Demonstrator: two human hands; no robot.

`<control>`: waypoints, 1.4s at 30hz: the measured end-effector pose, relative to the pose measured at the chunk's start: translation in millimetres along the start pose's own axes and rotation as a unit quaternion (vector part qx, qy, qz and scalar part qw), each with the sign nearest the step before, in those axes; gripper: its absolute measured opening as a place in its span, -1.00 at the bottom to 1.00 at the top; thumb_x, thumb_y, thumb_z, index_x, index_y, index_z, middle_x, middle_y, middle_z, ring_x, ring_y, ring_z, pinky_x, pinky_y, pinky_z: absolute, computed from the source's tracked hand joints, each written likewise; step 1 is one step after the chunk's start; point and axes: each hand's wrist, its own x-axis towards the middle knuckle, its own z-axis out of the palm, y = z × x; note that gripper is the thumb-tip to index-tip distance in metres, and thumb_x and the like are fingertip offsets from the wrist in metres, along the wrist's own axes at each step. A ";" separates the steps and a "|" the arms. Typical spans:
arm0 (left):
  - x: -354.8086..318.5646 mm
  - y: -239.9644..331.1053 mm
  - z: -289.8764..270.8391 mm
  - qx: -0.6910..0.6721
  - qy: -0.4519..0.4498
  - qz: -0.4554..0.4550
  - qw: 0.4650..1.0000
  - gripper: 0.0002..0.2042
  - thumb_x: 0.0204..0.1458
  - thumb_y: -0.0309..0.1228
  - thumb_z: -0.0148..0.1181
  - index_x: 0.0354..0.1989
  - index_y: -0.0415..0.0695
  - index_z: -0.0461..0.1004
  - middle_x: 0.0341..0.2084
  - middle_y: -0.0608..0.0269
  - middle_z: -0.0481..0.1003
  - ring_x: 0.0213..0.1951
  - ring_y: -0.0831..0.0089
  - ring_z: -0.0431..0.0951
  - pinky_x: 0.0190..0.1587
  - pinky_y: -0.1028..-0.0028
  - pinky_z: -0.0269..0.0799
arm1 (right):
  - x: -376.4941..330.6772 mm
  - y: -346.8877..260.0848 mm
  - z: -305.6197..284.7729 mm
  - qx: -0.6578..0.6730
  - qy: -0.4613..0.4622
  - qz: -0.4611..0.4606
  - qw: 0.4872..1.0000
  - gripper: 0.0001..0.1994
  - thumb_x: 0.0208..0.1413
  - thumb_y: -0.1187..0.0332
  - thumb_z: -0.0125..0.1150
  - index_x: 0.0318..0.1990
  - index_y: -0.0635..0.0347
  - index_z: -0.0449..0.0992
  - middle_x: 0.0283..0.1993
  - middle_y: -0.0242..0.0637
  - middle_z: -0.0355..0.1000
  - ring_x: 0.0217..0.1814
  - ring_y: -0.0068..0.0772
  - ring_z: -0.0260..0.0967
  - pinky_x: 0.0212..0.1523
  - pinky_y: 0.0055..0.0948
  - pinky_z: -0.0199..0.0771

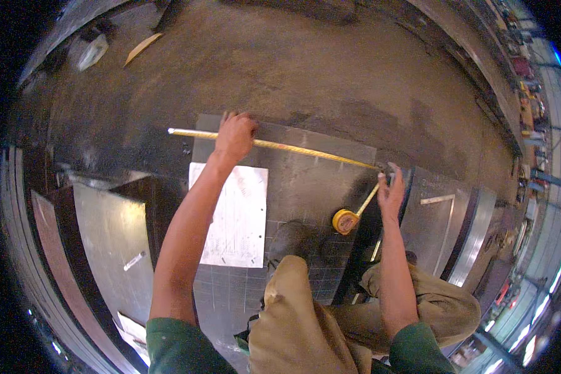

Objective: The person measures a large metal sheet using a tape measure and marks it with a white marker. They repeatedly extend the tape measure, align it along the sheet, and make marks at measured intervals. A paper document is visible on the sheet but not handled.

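Note:
A yellow tape measure blade (pixel 311 154) runs left to right across a grey metal plate (pixel 287 187). Its pale end sticks out past the plate's left side. My left hand (pixel 235 138) lies over the blade near the plate's far left corner, fingers bent around it; their tips are partly hidden. At the plate's far right corner, my right hand (pixel 391 190) pinches the blade where it folds sharply back toward me. The round yellow-orange case (pixel 345 221) is at the end of that folded length, left of my right wrist. A printed white sheet (pixel 235 218) lies beside my left forearm.
Left of me stand metal pieces (pixel 109 230) with a pale marker-like stick (pixel 134 260) on one. Another plate (pixel 431 215) bearing an angled strip (pixel 439 199) lies to the right. My bent knee (pixel 290 280) reaches over the near part of the work. Long steel beams border the floor.

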 end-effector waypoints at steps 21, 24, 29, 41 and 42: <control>7.9 -12.4 -23.4 -0.065 -0.089 0.001 0.994 -0.72 -0.31 -0.48 0.48 -0.35 -0.24 0.60 0.05 0.06 0.49 0.09 0.02 0.46 0.16 0.21 0.37 | 12.2 4.3 10.0 0.071 -0.051 0.017 0.996 -0.88 0.20 0.33 0.17 -0.15 0.08 0.49 -0.29 -0.03 0.52 -0.24 0.16 0.48 -0.29 -0.03 0.46; 4.1 -23.4 -21.2 -0.037 -0.074 -0.001 0.997 -0.76 -0.27 -0.49 0.45 -0.36 -0.22 0.60 0.08 0.06 0.48 0.11 0.02 0.46 0.14 0.21 0.38 | 13.5 2.8 14.5 0.095 -0.052 0.028 0.994 -0.85 0.19 0.29 0.19 -0.16 0.10 0.49 -0.32 -0.03 0.52 -0.26 0.18 0.47 -0.30 -0.03 0.46; 8.3 -25.6 -17.9 -0.034 -0.102 0.016 0.994 -0.80 -0.23 -0.54 0.40 -0.37 -0.23 0.60 0.10 0.07 0.47 0.15 0.03 0.43 0.17 0.21 0.36 | 16.7 3.0 15.4 0.083 -0.063 0.046 0.994 -0.84 0.20 0.29 0.20 -0.20 0.19 0.50 -0.33 -0.02 0.53 -0.27 0.11 0.51 -0.29 -0.15 0.48; 6.9 -15.6 -21.4 -0.061 -0.103 -0.020 0.993 -0.82 -0.26 -0.60 0.38 -0.41 -0.26 0.61 0.10 -0.03 0.46 0.16 -0.01 0.41 0.19 0.23 0.34 | 18.5 1.1 9.3 0.078 -0.059 0.055 0.994 -0.78 0.20 0.23 0.19 -0.27 0.23 0.51 -0.34 0.04 0.52 -0.24 0.18 0.49 -0.27 -0.07 0.47; 7.5 -15.5 -20.8 -0.064 -0.097 -0.012 0.993 -0.82 -0.27 -0.60 0.38 -0.41 -0.26 0.61 0.11 -0.04 0.45 0.15 -0.01 0.42 0.19 0.22 0.34 | 17.7 4.3 9.9 0.081 -0.054 0.047 0.994 -0.76 0.21 0.20 0.17 -0.29 0.21 0.50 -0.34 0.04 0.51 -0.24 0.21 0.47 -0.26 -0.01 0.47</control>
